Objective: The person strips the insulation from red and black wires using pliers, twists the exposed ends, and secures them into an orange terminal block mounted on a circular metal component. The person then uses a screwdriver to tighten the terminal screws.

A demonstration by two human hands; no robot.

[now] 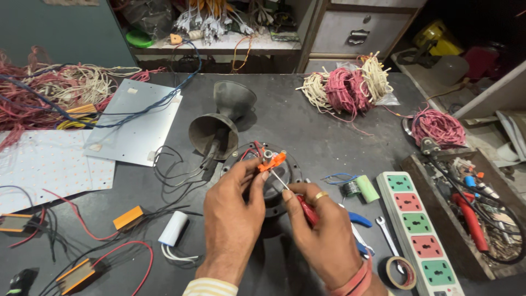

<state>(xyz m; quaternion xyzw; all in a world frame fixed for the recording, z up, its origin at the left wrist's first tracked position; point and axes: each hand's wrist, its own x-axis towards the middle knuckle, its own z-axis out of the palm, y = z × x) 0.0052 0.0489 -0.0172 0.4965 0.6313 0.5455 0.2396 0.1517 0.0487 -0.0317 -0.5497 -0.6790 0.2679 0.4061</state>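
The left hand pinches a small orange connector between thumb and fingertips, steadying it just above the round dark motor plate near the middle of the bench. The right hand is wrapped around the red handle of a screwdriver, its thin shaft slanting up so the tip meets the connector; holding the part fixed likely lets the tip bite. Whether the tip sits in a screw is too small to tell.

Red wires run from the connector into the plate, so it has little slack. A dark funnel lies just behind, a white capacitor to the left, a power strip and pliers close on the right. The elbows have room toward the near bench edge; sideways the space is crowded.
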